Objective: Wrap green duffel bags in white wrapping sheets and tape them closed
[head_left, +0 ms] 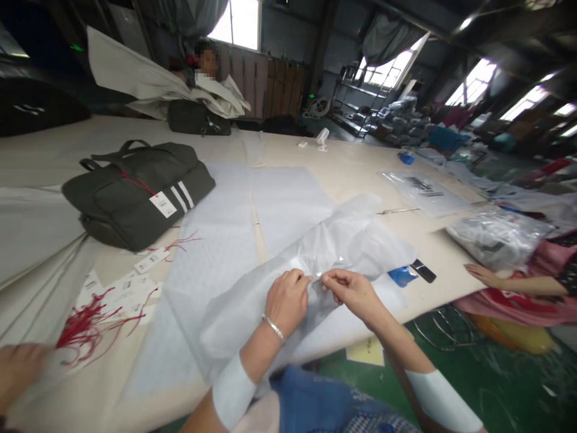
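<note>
A translucent white plastic bag (252,294) lies rumpled across the table in front of me. My left hand (288,299), with a silver bangle at its wrist, pinches the bag's near edge. Close beside it on the right, my right hand (349,291) has thumb and fingers pinched on the same edge. The fingertips of both hands nearly meet. Flat translucent sheets (288,198) lie beyond the bag. A dark green duffel bag (135,198) with two white stripes and a white tag stands at the left.
White tags (128,294) with red strings (85,325) lie at the left. Another person's hand (20,370) is at the left edge. A person's hand (484,275) touches the table near a wrapped package (496,234) at the right. A black phone-like object (424,270) lies near the table's edge.
</note>
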Available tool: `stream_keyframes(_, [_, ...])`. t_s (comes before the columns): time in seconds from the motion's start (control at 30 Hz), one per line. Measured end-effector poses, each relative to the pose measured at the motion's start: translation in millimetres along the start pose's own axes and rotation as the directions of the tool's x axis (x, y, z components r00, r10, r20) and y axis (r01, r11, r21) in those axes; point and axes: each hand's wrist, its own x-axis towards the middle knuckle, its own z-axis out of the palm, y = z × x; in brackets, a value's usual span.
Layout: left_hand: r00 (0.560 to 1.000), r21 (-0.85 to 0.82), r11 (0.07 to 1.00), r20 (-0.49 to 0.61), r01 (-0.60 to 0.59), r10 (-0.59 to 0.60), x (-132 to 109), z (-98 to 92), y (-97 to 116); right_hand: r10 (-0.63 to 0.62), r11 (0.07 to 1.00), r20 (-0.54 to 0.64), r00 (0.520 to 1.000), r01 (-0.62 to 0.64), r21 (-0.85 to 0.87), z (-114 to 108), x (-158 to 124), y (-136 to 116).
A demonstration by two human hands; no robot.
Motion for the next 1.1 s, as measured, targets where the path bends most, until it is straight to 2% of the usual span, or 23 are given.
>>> stream_keyframes(0.13, [0.998,-0.011,1.0,0.063,-0.002,0.002,4,-5.6,-3,-0.001,0.991,-0.112,0.994,0.016,0.13,7,-8,12])
stream_keyframes(0.33, [0.995,-0.009,1.0,0.101,-0.008,0.009,7,-8.8,-5,0.019,0.974,-0.179,0.984,0.023,0.227,21,-12,33])
stream_keyframes(0.6, [0.993,-0.026,1.0,0.117,0.007,-0.003,6,-8.7,-5,-0.043,0.964,-0.187,0.981,0.09,0.25,28,-12,27])
stream_keyframes(1.1, [0.993,-0.04,0.999,0.12,0.016,-0.011,5,-6.2,-6,0.057,0.998,-0.238,0.97,-0.058,0.002,37,4,26])
